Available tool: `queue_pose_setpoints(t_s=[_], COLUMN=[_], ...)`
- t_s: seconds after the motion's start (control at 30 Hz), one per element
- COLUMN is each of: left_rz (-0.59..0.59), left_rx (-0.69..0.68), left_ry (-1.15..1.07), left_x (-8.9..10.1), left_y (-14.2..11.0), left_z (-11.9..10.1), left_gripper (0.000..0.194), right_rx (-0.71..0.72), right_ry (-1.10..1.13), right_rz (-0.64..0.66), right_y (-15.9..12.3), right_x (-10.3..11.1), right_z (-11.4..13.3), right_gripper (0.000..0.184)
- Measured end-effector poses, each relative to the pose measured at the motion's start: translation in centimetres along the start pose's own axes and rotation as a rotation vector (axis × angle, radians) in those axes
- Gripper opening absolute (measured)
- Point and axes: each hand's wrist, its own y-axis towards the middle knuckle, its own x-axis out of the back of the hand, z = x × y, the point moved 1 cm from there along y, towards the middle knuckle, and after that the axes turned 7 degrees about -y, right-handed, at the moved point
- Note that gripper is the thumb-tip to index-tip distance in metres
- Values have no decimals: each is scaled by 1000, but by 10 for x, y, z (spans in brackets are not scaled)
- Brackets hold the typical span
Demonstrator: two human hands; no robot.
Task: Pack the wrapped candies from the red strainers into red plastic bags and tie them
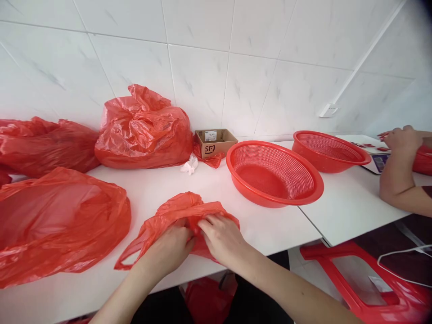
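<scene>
A thin red plastic bag (194,202) lies crumpled at the front of the white table, its handle loop spread to the left. My left hand (175,247) reaches into its gathered mouth, closed on the film, and folds of the bag hide most of its fingertips. Beside it, my right hand (222,236) pinches the bag with curled fingers. What the bag holds, if anything, cannot be seen. To the right of the bag stands a red plastic colander (275,173) with perforated sides.
A wide-open red bag (64,220) lies left; a bulging red bag (145,135) sits against the tiled wall. Behind are a small cardboard box (219,146) and crumpled tissue (190,165). Right: another colander (330,153), a scale (378,162), a co-worker's arm (400,171) and a red stool (367,279).
</scene>
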Motion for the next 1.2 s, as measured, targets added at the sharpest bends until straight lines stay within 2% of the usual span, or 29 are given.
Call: queue_pose_setpoints(t_s=[0.07, 0.2, 0.3, 0.4, 0.47, 0.5, 0.6, 0.67, 0.73, 0.77, 0.83, 0.87, 0.9, 1.0, 1.07, 1.13, 1.2], left_rz=[45, 81, 105, 156, 147, 124, 30, -5, 17, 40, 82, 95, 101, 99, 58, -62, -187], left_rx=[19, 116, 317, 468, 464, 440, 318, 243, 217, 215, 209, 203, 196, 166, 136, 47, -130], left_ry=[-33, -136, -260, -333, -269, -222, -54, 63, 157, 190, 233, 247, 256, 262, 271, 306, 332], left_x=[8, 40, 66, 74, 68, 63, 43, 29, 16, 11, 4, 2, 0, 0, 1, 4, 5], left_y=[2, 4, 4, 4, 4, 4, 5, 7, 7, 5, 0, -4, -7, -16, -19, -17, -13], left_z=[4, 24, 41, 47, 43, 39, 27, 22, 19, 19, 19, 19, 19, 18, 16, 13, 10], left_gripper=[29, 34, 53, 62, 64, 63, 48, 35, 50, 60, 71, 70, 66, 49, 48, 48, 44], right_rx=[4, 212, 308, 259, 191, 159, 58, 5, -6, 5, 38, 54, 71, 123, 126, 77, 17], right_ry=[-48, 84, 157, 175, 215, 248, 368, 358, 230, 149, 32, 8, 7, 76, 105, 87, 34], right_rz=[123, 339, 417, 454, 434, 384, 116, 9, 60, 126, 262, 313, 348, 342, 229, 80, 2], right_y=[-1, -10, -17, -14, -8, -4, 6, 12, 21, 27, 41, 48, 55, 65, 61, 49, 33], right_x=[-8, 2, 16, 27, 34, 37, 36, 25, 8, -1, -16, -20, -22, -15, -5, 6, 14], right_z=[-13, -35, -46, -57, -61, -60, -48, -37, -33, -35, -48, -57, -65, -78, -71, -57, -42], right_gripper=[26, 41, 48, 49, 45, 40, 35, 36, 36, 48, 83, 94, 97, 85, 60, 33, 21])
